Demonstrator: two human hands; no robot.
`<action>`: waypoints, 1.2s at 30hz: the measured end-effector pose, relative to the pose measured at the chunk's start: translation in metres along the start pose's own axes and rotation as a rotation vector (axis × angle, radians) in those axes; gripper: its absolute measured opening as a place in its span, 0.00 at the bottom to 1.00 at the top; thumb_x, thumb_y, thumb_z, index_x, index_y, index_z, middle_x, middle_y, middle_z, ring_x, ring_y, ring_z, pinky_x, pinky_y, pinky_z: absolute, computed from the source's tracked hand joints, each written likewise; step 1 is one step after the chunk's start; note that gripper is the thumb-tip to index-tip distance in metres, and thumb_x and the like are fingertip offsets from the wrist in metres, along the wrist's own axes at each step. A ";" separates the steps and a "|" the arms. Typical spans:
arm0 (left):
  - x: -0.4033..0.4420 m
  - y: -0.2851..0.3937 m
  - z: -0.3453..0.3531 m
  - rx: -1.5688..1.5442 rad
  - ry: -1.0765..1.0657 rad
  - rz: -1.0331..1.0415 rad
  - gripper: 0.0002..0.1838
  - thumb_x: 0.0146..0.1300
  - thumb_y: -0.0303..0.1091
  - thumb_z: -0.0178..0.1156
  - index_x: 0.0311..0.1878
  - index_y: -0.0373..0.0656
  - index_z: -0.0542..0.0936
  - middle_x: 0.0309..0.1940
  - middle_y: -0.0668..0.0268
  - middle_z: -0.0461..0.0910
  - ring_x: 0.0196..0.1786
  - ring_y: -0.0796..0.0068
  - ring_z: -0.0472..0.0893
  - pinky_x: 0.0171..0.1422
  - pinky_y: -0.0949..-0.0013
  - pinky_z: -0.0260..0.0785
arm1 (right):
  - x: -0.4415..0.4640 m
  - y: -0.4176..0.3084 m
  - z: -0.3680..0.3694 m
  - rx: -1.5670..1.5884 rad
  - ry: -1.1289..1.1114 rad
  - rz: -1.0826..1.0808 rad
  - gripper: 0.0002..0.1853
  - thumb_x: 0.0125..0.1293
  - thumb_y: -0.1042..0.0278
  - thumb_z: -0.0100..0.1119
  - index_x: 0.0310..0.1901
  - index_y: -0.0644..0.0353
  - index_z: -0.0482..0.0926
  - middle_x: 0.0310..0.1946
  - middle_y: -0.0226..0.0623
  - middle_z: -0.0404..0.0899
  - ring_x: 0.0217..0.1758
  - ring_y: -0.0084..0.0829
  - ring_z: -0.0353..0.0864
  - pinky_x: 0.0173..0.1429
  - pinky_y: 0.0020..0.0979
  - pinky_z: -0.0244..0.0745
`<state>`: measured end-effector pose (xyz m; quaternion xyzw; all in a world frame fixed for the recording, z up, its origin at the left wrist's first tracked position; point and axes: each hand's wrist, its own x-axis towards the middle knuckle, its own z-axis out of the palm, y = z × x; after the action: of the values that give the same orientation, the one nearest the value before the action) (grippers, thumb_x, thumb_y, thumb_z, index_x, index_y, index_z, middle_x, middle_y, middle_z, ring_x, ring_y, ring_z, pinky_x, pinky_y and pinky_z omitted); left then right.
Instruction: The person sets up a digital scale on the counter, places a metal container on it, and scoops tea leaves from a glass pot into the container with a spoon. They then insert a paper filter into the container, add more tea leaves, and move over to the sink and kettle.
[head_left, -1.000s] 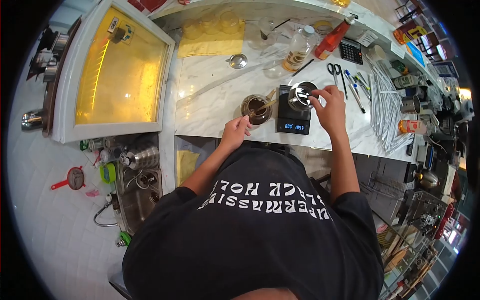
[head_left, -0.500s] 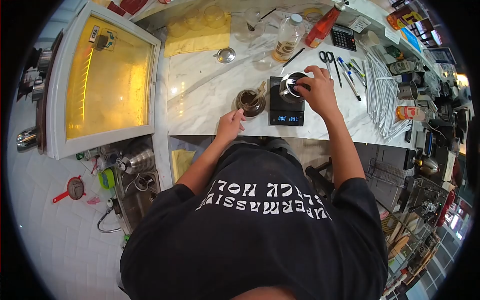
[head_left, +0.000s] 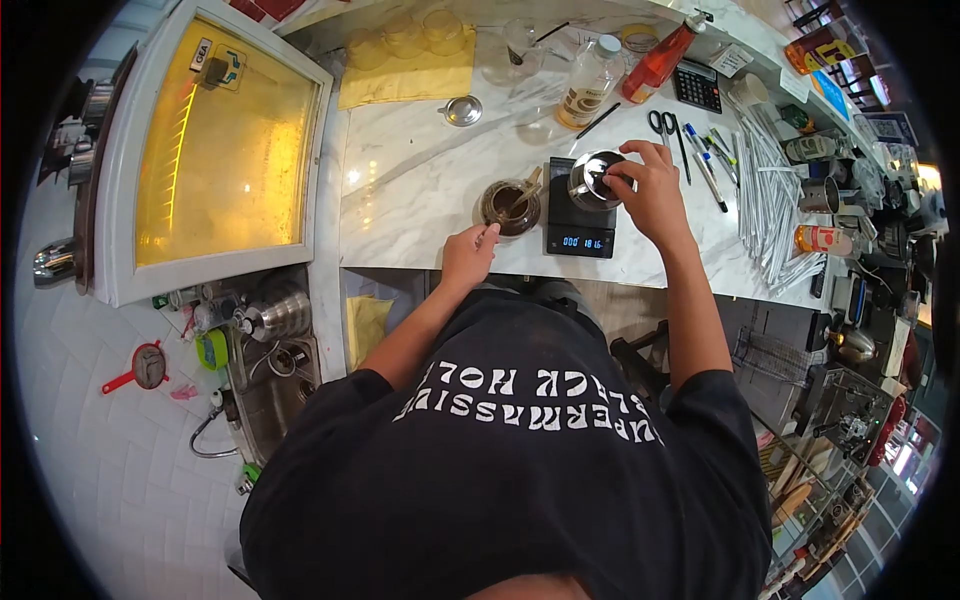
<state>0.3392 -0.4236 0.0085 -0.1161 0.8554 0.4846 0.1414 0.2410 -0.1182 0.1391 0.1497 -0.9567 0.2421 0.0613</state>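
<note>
On a black digital scale (head_left: 581, 222) stands a shiny metal cup (head_left: 582, 190) with dark contents. My right hand (head_left: 652, 190) reaches over its right rim, thumb and fingers pinched at the mouth; whatever they hold is hidden. To the left, a round glass jar (head_left: 493, 201) contains something dark brown, and a light-coloured spoon or scoop (head_left: 529, 186) leans in it. My left hand (head_left: 468, 258) is closed with thumb and fingertips against the jar's near side. The scale's blue display is lit and seems to read 181.6.
A small round metal lid (head_left: 462, 111), a bottle with a pale cap (head_left: 588, 85), a red bottle (head_left: 655, 68), scissors (head_left: 662, 124), pens (head_left: 708, 170) and wrapped straws (head_left: 765, 205) lie around the counter. At left stands a yellow-lit glass door (head_left: 225, 150).
The display number has dropped from about 189 to about 181. The view has shifted slightly; both hands stay by the same jar and cup, the right still pinching at the cup's mouth.
</note>
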 end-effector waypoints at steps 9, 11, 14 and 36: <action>-0.001 -0.014 0.002 0.013 0.087 0.028 0.22 0.79 0.48 0.60 0.42 0.35 0.88 0.28 0.57 0.89 0.32 0.69 0.91 0.39 0.66 0.79 | 0.001 0.006 0.004 0.091 0.036 0.004 0.06 0.62 0.67 0.76 0.40 0.56 0.92 0.56 0.32 0.83 0.63 0.42 0.77 0.62 0.48 0.72; -0.003 -0.017 0.002 -0.009 0.091 0.024 0.22 0.79 0.47 0.60 0.42 0.35 0.88 0.28 0.57 0.89 0.32 0.69 0.91 0.39 0.66 0.79 | 0.002 0.003 0.003 0.091 0.050 -0.009 0.06 0.62 0.67 0.76 0.39 0.57 0.92 0.55 0.34 0.84 0.62 0.43 0.78 0.61 0.47 0.74; -0.004 -0.023 0.001 -0.007 0.107 0.028 0.21 0.79 0.47 0.61 0.42 0.35 0.88 0.28 0.57 0.89 0.33 0.69 0.91 0.39 0.66 0.79 | 0.006 -0.001 -0.001 0.076 0.067 -0.028 0.06 0.61 0.68 0.76 0.38 0.58 0.92 0.54 0.36 0.85 0.60 0.45 0.79 0.60 0.46 0.76; -0.008 -0.022 -0.010 -0.021 0.180 0.133 0.19 0.75 0.47 0.66 0.45 0.37 0.89 0.23 0.62 0.85 0.25 0.74 0.80 0.35 0.65 0.72 | 0.008 -0.014 -0.028 0.116 0.025 -0.004 0.08 0.63 0.70 0.74 0.42 0.63 0.91 0.54 0.43 0.85 0.60 0.47 0.80 0.64 0.43 0.77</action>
<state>0.3527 -0.4426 -0.0016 -0.1036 0.8653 0.4896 0.0303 0.2393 -0.1189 0.1712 0.1517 -0.9400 0.2988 0.0650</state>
